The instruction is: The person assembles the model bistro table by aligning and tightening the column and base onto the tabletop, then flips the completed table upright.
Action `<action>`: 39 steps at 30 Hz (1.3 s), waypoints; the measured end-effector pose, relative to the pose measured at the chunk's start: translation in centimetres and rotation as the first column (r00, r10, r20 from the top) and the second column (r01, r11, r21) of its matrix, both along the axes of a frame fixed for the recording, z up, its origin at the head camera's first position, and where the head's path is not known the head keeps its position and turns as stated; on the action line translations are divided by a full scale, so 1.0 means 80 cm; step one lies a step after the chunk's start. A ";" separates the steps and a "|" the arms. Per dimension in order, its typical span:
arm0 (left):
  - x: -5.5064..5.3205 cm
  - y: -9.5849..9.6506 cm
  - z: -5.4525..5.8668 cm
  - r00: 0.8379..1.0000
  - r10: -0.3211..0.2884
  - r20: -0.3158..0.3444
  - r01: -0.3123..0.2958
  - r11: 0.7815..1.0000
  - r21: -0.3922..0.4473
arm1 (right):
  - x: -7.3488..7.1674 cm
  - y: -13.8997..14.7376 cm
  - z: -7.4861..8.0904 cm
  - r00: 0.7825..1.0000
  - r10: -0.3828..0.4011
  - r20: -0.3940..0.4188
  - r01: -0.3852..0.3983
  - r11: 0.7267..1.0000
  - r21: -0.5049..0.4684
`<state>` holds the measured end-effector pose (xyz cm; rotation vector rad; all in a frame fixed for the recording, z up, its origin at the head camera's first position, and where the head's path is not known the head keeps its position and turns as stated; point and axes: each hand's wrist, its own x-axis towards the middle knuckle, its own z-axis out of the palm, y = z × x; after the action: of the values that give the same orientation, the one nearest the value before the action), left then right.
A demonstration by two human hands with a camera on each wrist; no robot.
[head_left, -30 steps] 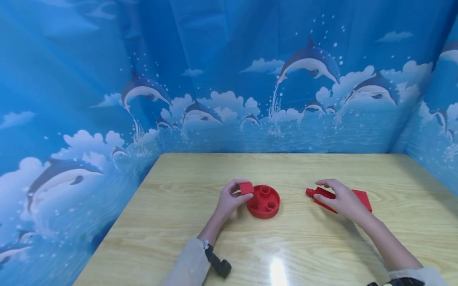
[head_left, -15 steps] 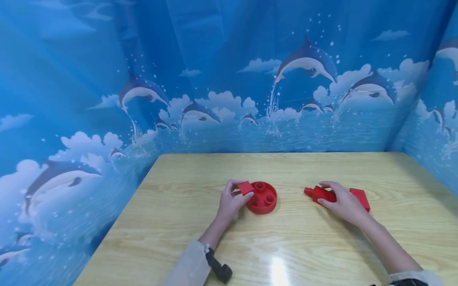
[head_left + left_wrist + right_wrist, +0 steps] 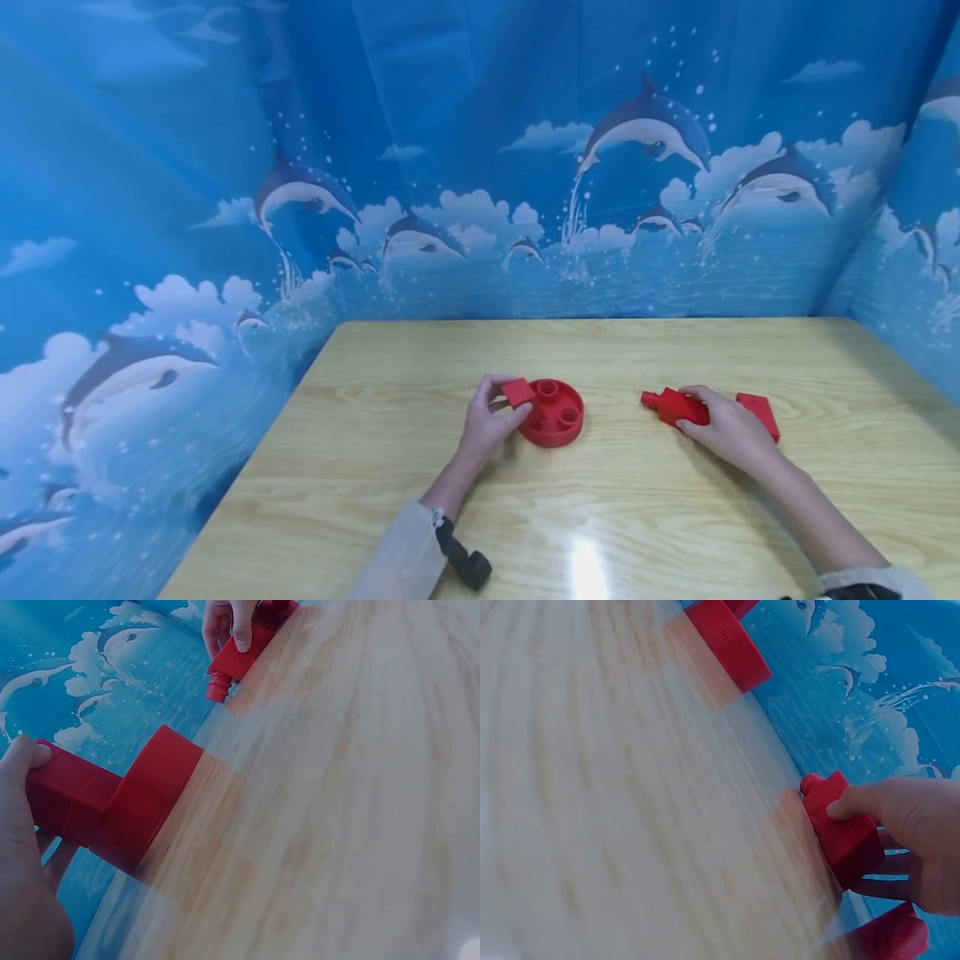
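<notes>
Seen toward the middle of the wooden bench [image 3: 420, 500], slightly nearer the left edge: left hand [image 3: 486, 423], fingers [image 3: 497, 385] curled round a small red block [image 3: 517, 392], pinched between thumb and fingertips. Held against the left rim of a round red base [image 3: 555, 412], touching it and partly over its top; base flat on the bench, two raised studs on its upper face. From the left wrist view, block [image 3: 64, 796] and base [image 3: 154, 791] pressed together, thumb [image 3: 21, 761] on the block's near end. Farther right, well apart from the base, toward the right edge: a longer red brick [image 3: 671, 406] with a single round stud at its left end, lying on the bench. Gripped from the right by the right hand [image 3: 731, 433], fingers wrapped over its top and sides, thumb [image 3: 862, 801] laid across its upper face in the right wrist view. Just beyond that hand, near the right edge, another red piece [image 3: 759, 412], partly hidden behind the knuckles; contact with the brick impossible to tell. Behind the far edge, a blue dolphin-print backdrop [image 3: 480, 167].
</notes>
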<state>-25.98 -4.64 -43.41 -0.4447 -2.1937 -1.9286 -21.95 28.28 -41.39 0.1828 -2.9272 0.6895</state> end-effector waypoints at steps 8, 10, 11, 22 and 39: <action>-0.002 0.003 0.001 1.000 0.026 0.000 -0.026 0.999 -0.033 | -0.001 0.000 -0.002 1.000 0.000 -0.030 0.001 1.000 0.029; -0.003 0.003 0.001 1.000 0.032 -0.001 -0.032 0.999 -0.040 | -0.001 0.000 -0.002 0.999 0.001 -0.045 0.001 1.000 0.029; -0.002 0.004 0.001 0.999 0.033 -0.002 -0.033 0.999 -0.041 | 0.000 0.000 -0.002 0.999 0.000 -0.053 0.002 1.000 0.029; -0.001 0.001 0.000 1.000 0.016 -0.016 -0.016 1.000 -0.021 | -0.002 -0.010 0.013 0.997 0.020 -0.077 -0.019 1.000 0.015; 0.022 -0.002 0.030 1.000 -0.021 -0.022 0.021 1.000 -0.008 | -0.019 -0.066 0.055 0.952 0.274 -0.140 -0.257 0.958 0.128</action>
<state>-24.23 -4.79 -40.97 -0.4900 -2.1926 -1.9165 -23.50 23.00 -37.00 0.6234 -2.8157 0.5211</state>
